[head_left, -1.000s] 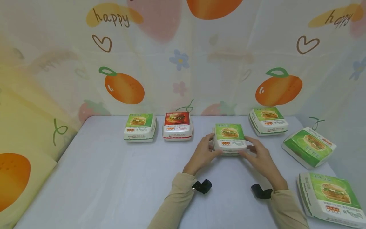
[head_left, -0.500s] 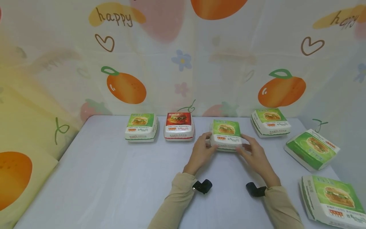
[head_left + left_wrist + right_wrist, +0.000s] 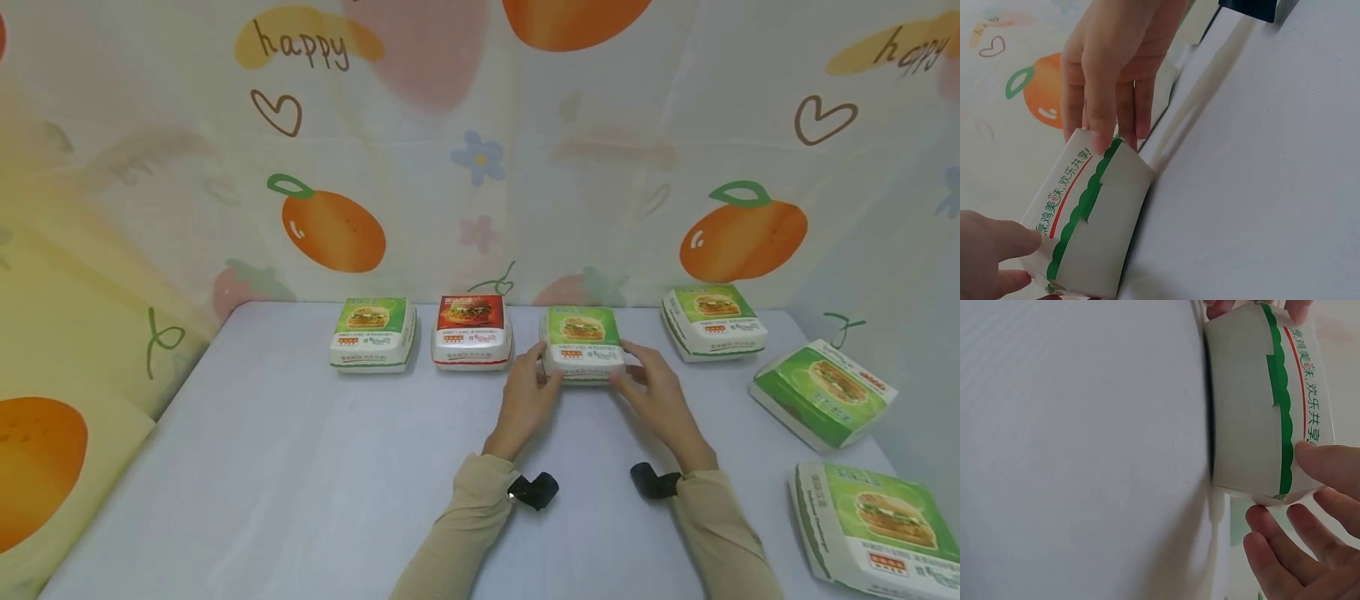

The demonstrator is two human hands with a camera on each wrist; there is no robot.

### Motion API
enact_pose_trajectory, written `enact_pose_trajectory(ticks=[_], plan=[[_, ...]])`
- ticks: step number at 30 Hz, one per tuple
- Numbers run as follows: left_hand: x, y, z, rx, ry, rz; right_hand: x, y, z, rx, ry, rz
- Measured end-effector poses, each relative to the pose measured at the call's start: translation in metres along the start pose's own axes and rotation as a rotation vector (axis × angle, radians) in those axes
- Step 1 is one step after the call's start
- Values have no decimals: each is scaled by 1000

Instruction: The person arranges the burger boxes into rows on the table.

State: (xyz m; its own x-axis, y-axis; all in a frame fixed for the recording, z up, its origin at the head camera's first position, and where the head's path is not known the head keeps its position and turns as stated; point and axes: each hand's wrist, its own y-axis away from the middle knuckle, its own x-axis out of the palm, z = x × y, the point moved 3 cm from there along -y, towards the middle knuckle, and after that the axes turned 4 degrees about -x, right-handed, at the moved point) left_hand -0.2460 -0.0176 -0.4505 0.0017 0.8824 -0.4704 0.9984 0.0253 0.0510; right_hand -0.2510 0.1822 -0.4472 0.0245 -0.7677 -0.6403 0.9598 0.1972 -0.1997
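Note:
A green-and-white burger box (image 3: 582, 342) sits on the white table in the back row, just right of a red burger box (image 3: 472, 330). My left hand (image 3: 534, 379) grips its left side with thumb and fingers. My right hand (image 3: 643, 377) grips its right side the same way. In the left wrist view the box (image 3: 1094, 215) lies on the table with my left thumb (image 3: 997, 240) on its near corner and my right hand's fingers (image 3: 1116, 94) on its far end. The right wrist view shows the box (image 3: 1260, 406) with my right thumb (image 3: 1325, 464) on its edge.
A green box (image 3: 372, 332) stands left of the red one. Another green box (image 3: 712, 321) is at the back right, a tilted one (image 3: 823, 390) leans by the right wall, and one more (image 3: 873, 525) lies at the near right. A fruit-print cloth (image 3: 480, 150) backs the table (image 3: 300, 467).
Both hands have moved the green box away from me and slightly left, bringing it into the row beside the red box. The other boxes have not moved.

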Motion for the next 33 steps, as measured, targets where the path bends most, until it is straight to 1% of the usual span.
enact_pose_trajectory(ticks=[3, 5, 9, 14, 18, 24, 33], plan=[[0, 0, 0, 3, 9, -31, 3, -4, 0, 7, -12, -8], [0, 0, 0, 19, 20, -55, 4, -6, 1, 14, -18, -14], [1, 0, 1, 40, 40, -79, 6, -9, 2, 28, -24, -28], [4, 0, 2, 42, 50, -73, 9, -14, 3, 47, -45, -41], [7, -1, 2, 68, 54, -72, 12, -17, 3, 64, -55, -50], [8, -1, 4, 73, 70, -67, 16, -19, 0, 90, -65, -41], [11, -2, 7, 35, 109, -25, 16, -19, -2, 108, -92, 5]])
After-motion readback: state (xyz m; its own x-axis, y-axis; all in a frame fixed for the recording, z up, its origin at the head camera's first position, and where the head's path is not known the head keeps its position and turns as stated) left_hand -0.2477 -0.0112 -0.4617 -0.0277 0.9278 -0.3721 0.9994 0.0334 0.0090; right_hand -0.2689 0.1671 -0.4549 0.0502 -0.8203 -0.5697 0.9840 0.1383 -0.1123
